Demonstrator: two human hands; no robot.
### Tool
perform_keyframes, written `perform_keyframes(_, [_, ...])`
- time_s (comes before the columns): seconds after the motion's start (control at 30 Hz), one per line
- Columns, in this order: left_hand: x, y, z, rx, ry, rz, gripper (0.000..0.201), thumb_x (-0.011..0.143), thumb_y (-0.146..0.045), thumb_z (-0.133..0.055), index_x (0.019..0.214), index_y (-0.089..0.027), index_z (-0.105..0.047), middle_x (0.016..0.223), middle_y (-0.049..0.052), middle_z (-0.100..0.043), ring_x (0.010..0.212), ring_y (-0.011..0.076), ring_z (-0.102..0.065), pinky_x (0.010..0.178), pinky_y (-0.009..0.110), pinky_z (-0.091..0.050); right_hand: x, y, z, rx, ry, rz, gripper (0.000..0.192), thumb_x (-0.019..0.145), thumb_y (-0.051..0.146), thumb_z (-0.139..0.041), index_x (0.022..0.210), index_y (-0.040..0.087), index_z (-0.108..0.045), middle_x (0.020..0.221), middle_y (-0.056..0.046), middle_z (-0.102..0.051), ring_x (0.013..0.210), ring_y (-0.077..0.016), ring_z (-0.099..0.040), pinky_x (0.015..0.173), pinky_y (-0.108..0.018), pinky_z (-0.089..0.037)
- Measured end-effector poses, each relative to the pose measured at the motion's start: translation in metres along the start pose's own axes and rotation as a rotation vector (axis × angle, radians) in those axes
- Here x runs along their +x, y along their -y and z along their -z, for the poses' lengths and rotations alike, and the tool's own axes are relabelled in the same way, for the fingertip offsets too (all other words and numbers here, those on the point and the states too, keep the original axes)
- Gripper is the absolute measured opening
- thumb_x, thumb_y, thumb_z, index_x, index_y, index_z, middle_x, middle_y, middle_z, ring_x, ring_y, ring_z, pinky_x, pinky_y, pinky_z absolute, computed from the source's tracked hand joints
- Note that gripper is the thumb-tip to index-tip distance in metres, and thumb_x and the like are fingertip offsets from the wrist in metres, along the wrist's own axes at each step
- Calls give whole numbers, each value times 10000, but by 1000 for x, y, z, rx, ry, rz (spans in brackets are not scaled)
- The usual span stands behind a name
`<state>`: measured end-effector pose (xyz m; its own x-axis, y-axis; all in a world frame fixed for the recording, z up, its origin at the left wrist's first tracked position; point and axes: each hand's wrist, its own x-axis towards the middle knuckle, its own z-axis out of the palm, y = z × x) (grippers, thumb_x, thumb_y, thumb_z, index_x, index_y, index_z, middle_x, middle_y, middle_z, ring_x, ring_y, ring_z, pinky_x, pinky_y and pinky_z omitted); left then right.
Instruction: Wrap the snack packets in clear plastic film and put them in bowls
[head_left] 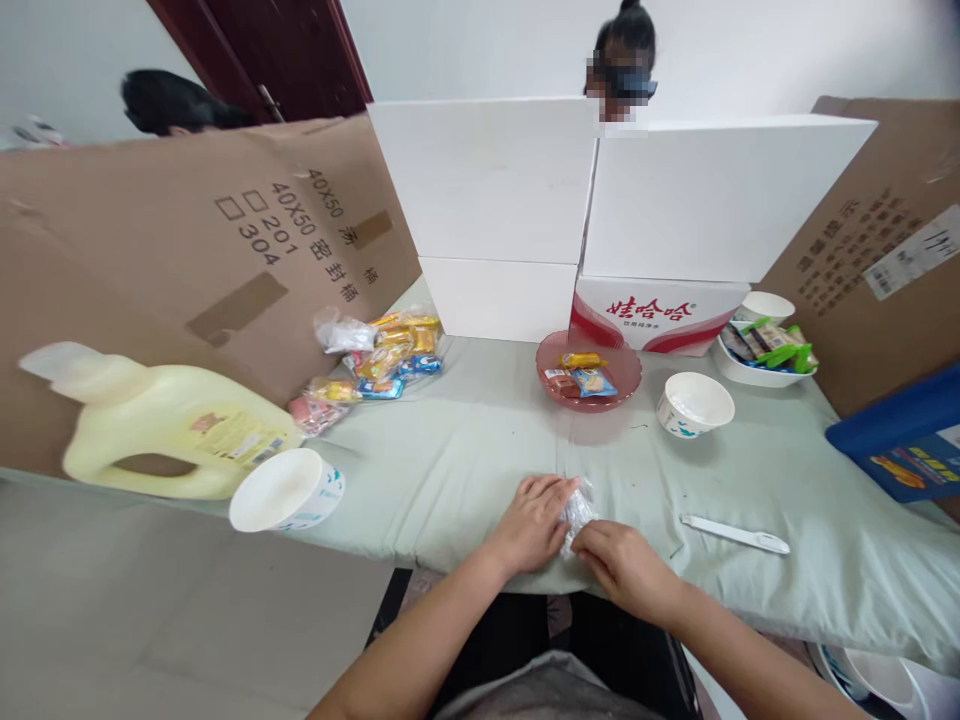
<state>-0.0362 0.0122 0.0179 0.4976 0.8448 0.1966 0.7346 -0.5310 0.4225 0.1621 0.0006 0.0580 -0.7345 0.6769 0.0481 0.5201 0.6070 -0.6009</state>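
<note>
A small crumpled bundle of clear plastic, which looks like bubble wrap (577, 517), lies on the cloth near the table's front edge. My left hand (532, 525) grips its left side, fingers curved over it and pressed together. From the right, my right hand (624, 565) pinches the bundle's lower edge between thumb and fingers. Whether anything is wrapped inside cannot be seen. Beyond the hands stands a pink translucent bowl (589, 400) with a few packaged snacks (589, 378). A white paper bowl (696, 405) is to its right, and a white box cutter or similar flat tool (735, 534) lies at right.
Snack packets (390, 355) lie at left, near a yellow jug (180, 430) on its side and a paper bowl (289, 490). White boxes (499, 190) and cardboard (112, 250) wall the table. At right are a snack-filled dish (765, 372) and a blue container (900, 435).
</note>
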Motion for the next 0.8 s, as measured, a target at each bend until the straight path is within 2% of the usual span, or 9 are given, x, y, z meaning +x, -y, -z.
perform_keyframes(0.1, [0,2,0,-56,6,19,728,812,-147,-516,1473,-218,-220,1350,92,-535,1271,261,-425,1067,494,-310,18,-7,6,21,26,-30,237,945,198,-401,993,210,-633,905,-37,-680,829,-149,-634,749,-245,-456])
perform_keyframes(0.2, [-1,5,-2,-93,-12,21,823,776,-111,-496,1496,-209,-109,1360,96,-526,1272,262,-432,1068,509,-316,38,-20,3,-49,3,-87,231,941,200,-422,1052,214,-624,989,-41,-682,870,-144,-643,769,-235,-456])
perform_keyframes(0.33, [-4,13,-11,-119,-107,25,817,813,-120,-457,1501,-192,-23,1416,147,-456,1278,281,-447,1047,546,-349,58,-34,-10,-154,-57,-194,269,959,202,-384,1138,193,-584,1010,-67,-665,879,-161,-640,748,-249,-451])
perform_keyframes(0.43, [-6,17,-15,-147,-175,18,777,836,-77,-399,1498,-210,-14,1471,153,-380,1343,269,-385,1056,530,-368,65,-35,-19,-228,-98,-288,272,975,213,-343,1115,182,-574,996,-79,-658,837,-170,-644,688,-253,-436])
perform_keyframes(0.5, [-6,17,-15,-160,-211,21,739,835,-49,-377,1487,-208,-68,1488,151,-348,1377,256,-337,1076,514,-363,68,-34,-22,-272,-106,-335,265,981,222,-331,1079,180,-574,970,-76,-659,797,-171,-647,642,-251,-420])
perform_keyframes(0.57, [-6,15,-11,-179,-231,35,627,853,-63,-387,1440,-196,-208,1469,149,-363,1377,249,-334,1084,497,-367,71,-32,-24,-312,-105,-369,256,983,221,-326,1041,178,-572,944,-70,-660,768,-168,-649,606,-248,-402])
perform_keyframes(0.67, [-4,10,-6,-172,-201,57,340,894,-158,-461,1232,-191,-466,1416,143,-412,1318,264,-406,1055,482,-407,74,-31,-25,-362,-92,-393,234,980,225,-337,1029,186,-562,926,-59,-661,727,-154,-650,569,-240,-380])
perform_keyframes(0.8, [-1,5,-5,-117,-187,89,150,870,-169,-528,1010,-179,-582,1368,131,-460,1263,280,-458,1052,488,-415,76,-27,-27,-430,-87,-397,206,971,220,-362,1043,196,-553,901,-46,-655,691,-147,-649,538,-239,-362])
